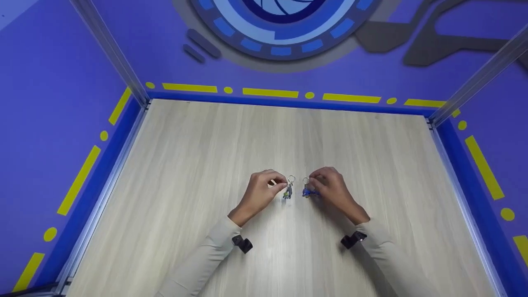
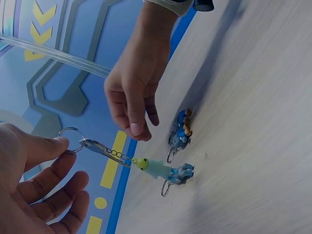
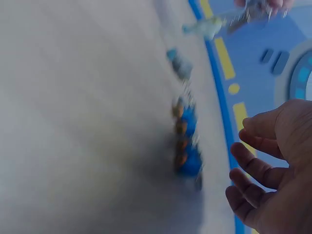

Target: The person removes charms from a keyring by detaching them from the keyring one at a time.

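My left hand (image 1: 264, 185) pinches the metal ring of a keychain between thumb and index finger. From its clasp and chain hangs a small figure (image 2: 153, 167) with a yellow-green head and pale mint body. Below it in the left wrist view, a grey-blue figure keychain (image 2: 181, 173) lies on the table, its ring to one side. Blue-and-brown figure keychains (image 3: 189, 122) lie in a row beyond that one, blurred in the right wrist view. Close over these is my right hand (image 1: 332, 185), fingers loosely bent and nothing between them.
The keychains lie on a pale wood-grain table (image 1: 198, 165). Blue panels (image 1: 136, 53) with yellow dashes stand along its back and sides, with metal posts (image 1: 111, 49) at the rear corners. Each sleeve carries a black wrist camera (image 1: 242, 244).
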Available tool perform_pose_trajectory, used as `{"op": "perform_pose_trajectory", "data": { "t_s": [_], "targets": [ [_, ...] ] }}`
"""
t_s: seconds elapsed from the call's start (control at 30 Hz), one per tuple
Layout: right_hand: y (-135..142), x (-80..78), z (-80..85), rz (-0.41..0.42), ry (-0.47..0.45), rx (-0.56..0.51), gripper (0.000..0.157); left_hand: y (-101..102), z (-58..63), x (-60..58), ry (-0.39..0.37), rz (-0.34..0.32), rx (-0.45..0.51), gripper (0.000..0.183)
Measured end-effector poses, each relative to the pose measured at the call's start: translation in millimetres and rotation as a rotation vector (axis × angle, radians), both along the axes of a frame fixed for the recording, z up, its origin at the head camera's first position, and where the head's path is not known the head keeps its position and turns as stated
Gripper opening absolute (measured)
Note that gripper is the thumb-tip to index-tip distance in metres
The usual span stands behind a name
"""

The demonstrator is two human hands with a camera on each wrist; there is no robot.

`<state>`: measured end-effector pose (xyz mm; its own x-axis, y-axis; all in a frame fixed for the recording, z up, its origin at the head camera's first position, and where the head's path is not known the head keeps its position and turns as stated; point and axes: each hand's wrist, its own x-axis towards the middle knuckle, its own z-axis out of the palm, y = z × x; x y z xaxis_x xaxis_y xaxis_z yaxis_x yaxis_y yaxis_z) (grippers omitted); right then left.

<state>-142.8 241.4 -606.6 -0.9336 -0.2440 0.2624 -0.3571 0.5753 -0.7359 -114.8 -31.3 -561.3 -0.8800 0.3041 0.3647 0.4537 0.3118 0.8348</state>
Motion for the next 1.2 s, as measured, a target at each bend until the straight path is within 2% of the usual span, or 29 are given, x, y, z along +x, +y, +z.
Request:
{"op": "perform_pose_trajectory", "data": {
  "t_s": [0.37,0.73,0.97,1.2],
  "targets": [
    [-29.3,23.8,28.0,0.138,0.062,-0.004,0.008,3.8,2.7,1.0,0.011,-0.014,0.014,0.005],
    [-42.9,29.0,30.1,0.23,0.119,-0.067,0.016,5.0,5.8,5.8,0.009,-0.022,0.015,0.005],
    [-43.2,29.8,30.5,0.221,0.087,-0.067,0.012,3.1,6.7,5.7,0.004,-0.014,0.016,0.005],
    [-35.1,32.2,35.3,0.183,0.07,-0.13,0.013,0.7,6.7,5.4,0.015,-0.009,0.017,0.006]
  ]
}}
